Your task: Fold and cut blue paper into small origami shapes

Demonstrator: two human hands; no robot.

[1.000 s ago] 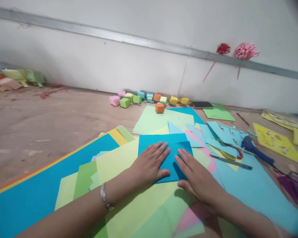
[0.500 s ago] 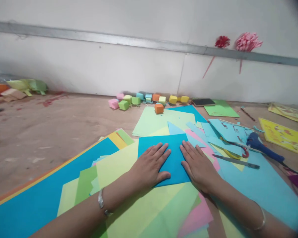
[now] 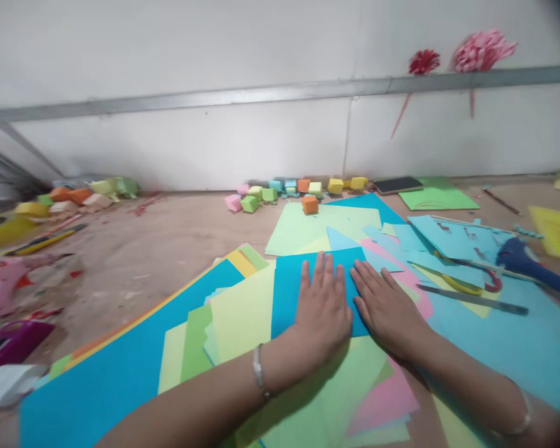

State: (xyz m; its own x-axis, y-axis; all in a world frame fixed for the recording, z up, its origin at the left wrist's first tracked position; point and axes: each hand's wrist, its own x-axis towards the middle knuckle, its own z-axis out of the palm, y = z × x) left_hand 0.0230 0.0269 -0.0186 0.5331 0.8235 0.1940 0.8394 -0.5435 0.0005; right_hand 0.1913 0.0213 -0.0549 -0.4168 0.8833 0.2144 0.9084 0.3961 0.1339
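A dark blue sheet of paper point(image 3: 287, 292) lies on top of overlapping light yellow, green and pink sheets. My left hand point(image 3: 321, 314) rests flat on it, palm down, with fingers stretched out and pointing away from me. On its right edge lies my right hand point(image 3: 387, 305), also flat, its fingers slanting up to the left. Neither hand grips anything. A larger blue sheet point(image 3: 93, 398) extends to the left under the pile. Right of my right hand are a grey flat blade point(image 3: 476, 300) and yellow-and-red-handled scissors point(image 3: 464, 284).
Small coloured paper cubes point(image 3: 310, 205) line the wall, with a phone point(image 3: 398, 185) beside them. A blue glue gun point(image 3: 525, 258) sits at right; a pink glue gun point(image 3: 0, 283) and a yellow cutter point(image 3: 44, 240) are at left. Printed light blue sheets point(image 3: 448, 239) lie at right.
My left hand has slid right and its fingers have turned to point away from me. My right hand stays at the sheet's right edge. The view has turned left.
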